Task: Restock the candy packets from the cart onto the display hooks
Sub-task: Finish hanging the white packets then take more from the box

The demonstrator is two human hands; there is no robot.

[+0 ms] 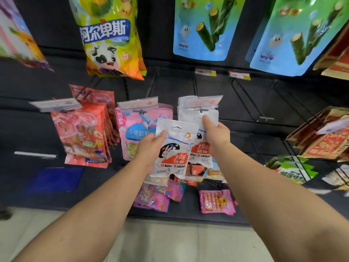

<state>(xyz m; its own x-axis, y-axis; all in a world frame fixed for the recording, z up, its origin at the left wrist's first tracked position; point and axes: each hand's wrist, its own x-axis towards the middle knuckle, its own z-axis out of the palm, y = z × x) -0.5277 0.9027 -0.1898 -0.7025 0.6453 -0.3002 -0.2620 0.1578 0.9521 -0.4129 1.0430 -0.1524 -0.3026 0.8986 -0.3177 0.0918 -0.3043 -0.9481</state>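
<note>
**Inspector:** Step in hand?

**Assessor:** Hanging is judged under way. One White Rabbit packet (172, 148) is gripped by the left hand (151, 148), just left of the white hook (201, 110). A second packet (201, 148) is pinched by the right hand (217, 137), its top lying against the hung white packets (192, 115).

**Inspector:** Next requirement?

**Assessor:** The packet's punched slot must be aligned with the hook tip and slid on.

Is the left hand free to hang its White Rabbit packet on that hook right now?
Probably not yet. The right hand holds another packet up at the hook, blocking it; the left hand holds its White Rabbit packet just below and left.
</note>
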